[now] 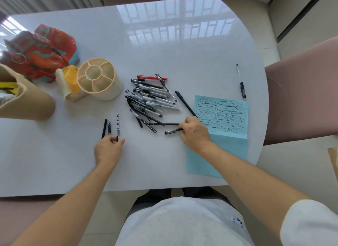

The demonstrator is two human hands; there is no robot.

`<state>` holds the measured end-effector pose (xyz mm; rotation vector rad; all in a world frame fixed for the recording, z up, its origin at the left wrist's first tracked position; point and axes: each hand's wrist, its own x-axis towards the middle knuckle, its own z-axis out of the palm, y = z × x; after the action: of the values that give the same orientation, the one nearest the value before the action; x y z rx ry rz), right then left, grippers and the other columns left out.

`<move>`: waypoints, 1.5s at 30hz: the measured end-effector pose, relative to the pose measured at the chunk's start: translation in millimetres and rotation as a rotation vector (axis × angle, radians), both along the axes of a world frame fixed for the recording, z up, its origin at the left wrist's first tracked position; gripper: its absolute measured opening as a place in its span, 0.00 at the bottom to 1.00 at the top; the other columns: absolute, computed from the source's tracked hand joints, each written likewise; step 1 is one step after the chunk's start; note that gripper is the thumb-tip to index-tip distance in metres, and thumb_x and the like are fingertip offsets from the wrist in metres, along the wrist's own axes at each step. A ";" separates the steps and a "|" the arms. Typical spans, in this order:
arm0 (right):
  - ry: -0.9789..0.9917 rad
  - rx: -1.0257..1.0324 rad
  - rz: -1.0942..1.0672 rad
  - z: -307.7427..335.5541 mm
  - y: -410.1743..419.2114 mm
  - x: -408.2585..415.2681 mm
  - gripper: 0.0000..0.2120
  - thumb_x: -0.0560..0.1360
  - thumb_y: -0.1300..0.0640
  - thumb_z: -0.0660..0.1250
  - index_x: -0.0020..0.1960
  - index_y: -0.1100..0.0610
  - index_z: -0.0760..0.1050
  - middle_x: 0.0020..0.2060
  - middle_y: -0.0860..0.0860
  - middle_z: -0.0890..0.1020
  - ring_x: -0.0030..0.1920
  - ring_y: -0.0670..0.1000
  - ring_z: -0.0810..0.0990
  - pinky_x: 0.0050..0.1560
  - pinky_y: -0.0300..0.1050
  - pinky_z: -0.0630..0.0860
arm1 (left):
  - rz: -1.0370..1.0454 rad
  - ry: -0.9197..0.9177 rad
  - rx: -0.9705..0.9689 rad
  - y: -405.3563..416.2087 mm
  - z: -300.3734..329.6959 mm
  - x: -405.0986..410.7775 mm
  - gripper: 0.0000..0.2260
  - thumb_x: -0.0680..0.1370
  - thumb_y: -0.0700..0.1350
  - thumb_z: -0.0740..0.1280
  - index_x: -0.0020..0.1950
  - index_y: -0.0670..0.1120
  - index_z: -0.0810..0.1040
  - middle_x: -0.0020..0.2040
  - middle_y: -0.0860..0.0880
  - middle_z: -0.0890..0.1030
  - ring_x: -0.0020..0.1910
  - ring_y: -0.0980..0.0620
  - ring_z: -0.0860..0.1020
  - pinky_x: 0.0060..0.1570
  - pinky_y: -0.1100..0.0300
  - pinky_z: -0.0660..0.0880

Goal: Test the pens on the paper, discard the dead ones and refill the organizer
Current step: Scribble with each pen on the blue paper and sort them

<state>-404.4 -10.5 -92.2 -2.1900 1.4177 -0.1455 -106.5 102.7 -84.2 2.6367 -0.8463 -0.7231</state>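
Left hand (109,148) around patterned pen (118,125)

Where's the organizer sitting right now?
In the head view, the round cream organizer stands upright on the left half of the table, just left of the pen pile and right beside a yellow packet.

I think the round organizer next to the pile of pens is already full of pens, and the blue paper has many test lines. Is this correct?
Not quite. The head view shows the round organizer with all its compartments empty; the pens still lie in the pile on the table. The blue paper does carry many test lines.
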 end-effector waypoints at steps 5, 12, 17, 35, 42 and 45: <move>0.054 -0.060 0.113 4.0 -6.6 2.0 0.06 0.78 0.58 0.67 0.50 0.60 0.81 0.49 0.56 0.78 0.55 0.60 0.73 0.53 0.56 0.72 | 0.033 -0.021 0.040 8.1 -6.6 14.9 0.12 0.71 0.54 0.73 0.46 0.51 0.73 0.37 0.56 0.75 0.40 0.48 0.76 0.37 0.57 0.66; -0.168 0.018 -0.007 30.1 -9.2 -27.1 0.04 0.77 0.56 0.72 0.51 0.55 0.81 0.41 0.48 0.80 0.46 0.52 0.75 0.45 0.50 0.75 | -0.098 -0.072 -0.015 -4.2 11.3 -3.1 0.14 0.73 0.56 0.73 0.49 0.54 0.70 0.42 0.54 0.78 0.40 0.48 0.76 0.39 0.56 0.70; -0.278 0.065 -0.037 42.5 -4.4 -45.0 0.04 0.74 0.55 0.77 0.49 0.51 0.85 0.36 0.43 0.76 0.38 0.47 0.74 0.42 0.43 0.71 | -0.649 0.202 -0.293 -39.9 34.4 -78.3 0.16 0.77 0.51 0.70 0.64 0.56 0.75 0.50 0.59 0.78 0.41 0.57 0.77 0.44 0.63 0.75; -0.993 0.716 -0.728 40.4 46.5 -101.7 0.06 0.73 0.58 0.71 0.42 0.60 0.84 0.35 0.61 0.83 0.31 0.55 0.77 0.34 0.46 0.76 | -1.133 0.469 -0.025 -71.1 42.0 -196.7 0.07 0.81 0.48 0.65 0.52 0.48 0.82 0.38 0.55 0.82 0.35 0.57 0.80 0.41 0.57 0.78; -1.064 0.615 -1.083 36.1 33.0 -120.6 0.07 0.73 0.61 0.71 0.40 0.65 0.81 0.30 0.58 0.80 0.27 0.51 0.74 0.28 0.43 0.72 | -1.218 0.100 -0.193 -84.0 32.9 -214.6 0.09 0.81 0.50 0.64 0.50 0.47 0.82 0.40 0.49 0.83 0.41 0.43 0.80 0.40 0.52 0.75; -1.048 0.484 -1.290 28.4 15.0 -174.4 0.07 0.77 0.64 0.69 0.41 0.63 0.80 0.28 0.54 0.78 0.26 0.48 0.71 0.30 0.44 0.69 | -1.133 0.037 -0.261 -82.6 21.6 -185.6 0.08 0.81 0.48 0.67 0.52 0.47 0.84 0.46 0.49 0.86 0.45 0.43 0.83 0.44 0.53 0.78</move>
<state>-578.8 4.5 -63.8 -0.3477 1.6307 -1.0514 -292.1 20.0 -62.5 1.7261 -2.2499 -0.7793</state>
